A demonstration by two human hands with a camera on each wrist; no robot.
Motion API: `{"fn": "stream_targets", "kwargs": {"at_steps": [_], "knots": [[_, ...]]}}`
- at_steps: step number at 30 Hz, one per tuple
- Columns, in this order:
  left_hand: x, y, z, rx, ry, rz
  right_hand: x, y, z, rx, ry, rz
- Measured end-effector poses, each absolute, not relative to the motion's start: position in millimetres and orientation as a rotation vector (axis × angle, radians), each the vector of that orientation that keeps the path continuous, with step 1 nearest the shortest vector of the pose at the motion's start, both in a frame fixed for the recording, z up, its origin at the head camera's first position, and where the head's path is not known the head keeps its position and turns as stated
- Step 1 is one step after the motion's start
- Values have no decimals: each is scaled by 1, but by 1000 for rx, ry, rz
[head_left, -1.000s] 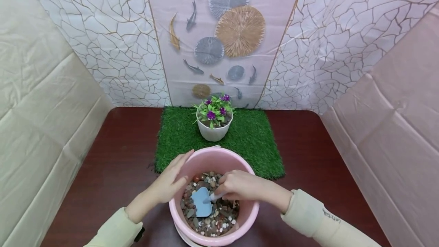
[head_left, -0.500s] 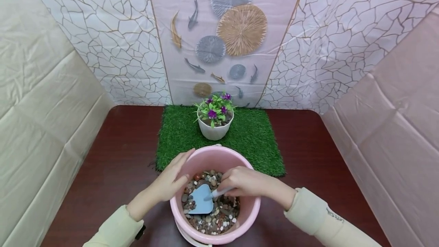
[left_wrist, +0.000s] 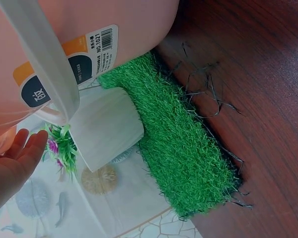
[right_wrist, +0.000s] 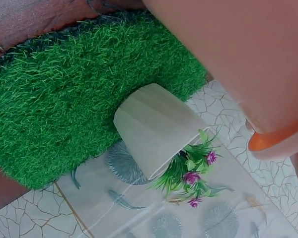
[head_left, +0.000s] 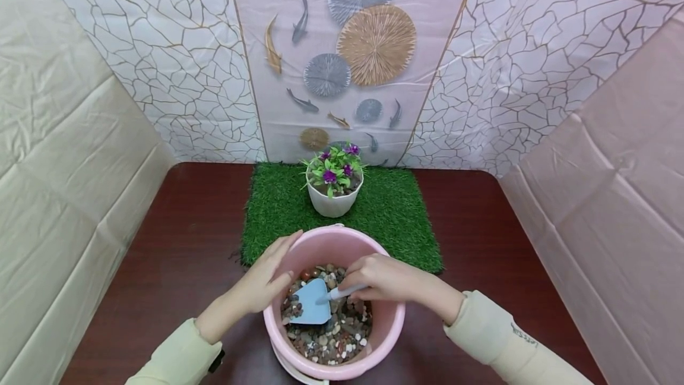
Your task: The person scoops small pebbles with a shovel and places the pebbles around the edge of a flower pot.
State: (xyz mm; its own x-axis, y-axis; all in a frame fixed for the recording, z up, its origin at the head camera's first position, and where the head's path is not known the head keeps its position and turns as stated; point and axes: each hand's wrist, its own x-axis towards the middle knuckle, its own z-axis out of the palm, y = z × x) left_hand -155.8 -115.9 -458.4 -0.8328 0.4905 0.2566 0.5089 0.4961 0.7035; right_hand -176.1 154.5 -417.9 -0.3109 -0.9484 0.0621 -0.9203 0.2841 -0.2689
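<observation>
A pink bucket [head_left: 395,331] holds mixed pebbles [head_left: 336,342] in brown, grey and white. Inside it, my right hand [head_left: 382,278] grips the pale handle of a small shovel. The shovel's light blue blade [head_left: 314,302] points left, with several dark pebbles heaped at its left end. My left hand [head_left: 262,281] rests on the bucket's left rim, fingers nearly straight along it and thumb over the inner side. In the left wrist view, the fingertips [left_wrist: 32,146] lie at the rim. The right hand is hidden behind the bucket wall in the right wrist view.
Behind the bucket, a white pot [head_left: 333,202] with purple flowers [head_left: 329,177] stands on a green artificial grass mat [head_left: 398,218]. The bucket's white carrying handle [left_wrist: 47,59] hangs down its side. Dark red tabletop [head_left: 198,224] surrounds these, with patterned cloth walls [head_left: 203,64] beyond.
The shovel's blade has tipped and risen slightly toward the back of the bucket, and pebbles now sit on its left end. The right hand has shifted a little; the left hand stays at the rim.
</observation>
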Motion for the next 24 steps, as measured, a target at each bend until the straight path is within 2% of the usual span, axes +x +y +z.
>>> {"fn": "stream_targets", "kwargs": {"at_steps": [24], "knots": [[-155,-116,-458,-901,-2687,-1294,-181,167,-414,-1748,2464,-509]]}}
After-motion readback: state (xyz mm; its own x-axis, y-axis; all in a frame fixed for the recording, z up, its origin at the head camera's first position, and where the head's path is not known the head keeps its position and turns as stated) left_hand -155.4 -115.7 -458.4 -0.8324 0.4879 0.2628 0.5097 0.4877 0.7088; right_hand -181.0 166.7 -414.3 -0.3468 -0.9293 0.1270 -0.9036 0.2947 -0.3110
